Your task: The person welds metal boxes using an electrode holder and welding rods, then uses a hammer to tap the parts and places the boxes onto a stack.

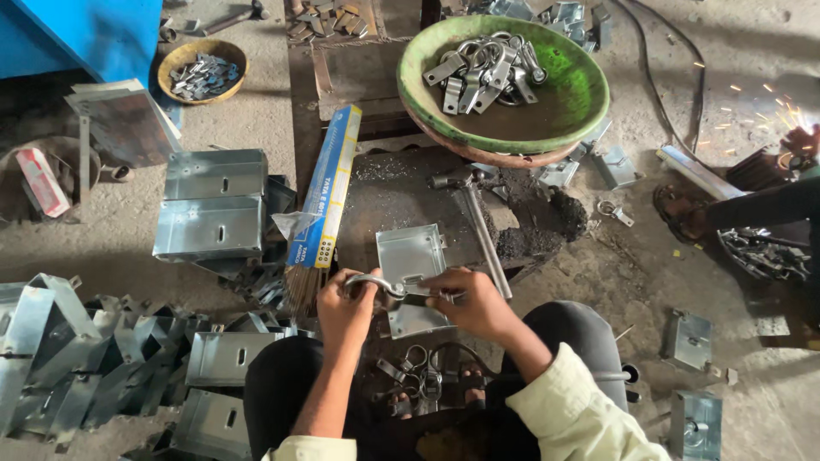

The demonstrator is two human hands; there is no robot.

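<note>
My left hand (344, 306) grips a curved metal clamp (376, 283) and holds it against a grey sheet-metal box (412, 256) lying on the dark work plate in front of me. Over the box's near edge, my right hand (472, 301) pinches the other end of the clamp's flat tab. A hammer (478, 224) with a steel handle lies just right of the box. More ring clamps (416, 369) lie on the floor between my knees.
A green bowl (581, 94) of metal clamps sits ahead. Stacks of sheet-metal boxes (213, 203) fill the left side, with a blue welding-rod packet (329, 186) beside them. At the right edge another person's arm (769, 205) works amid sparks. A small bowl (203, 72) of parts sits far left.
</note>
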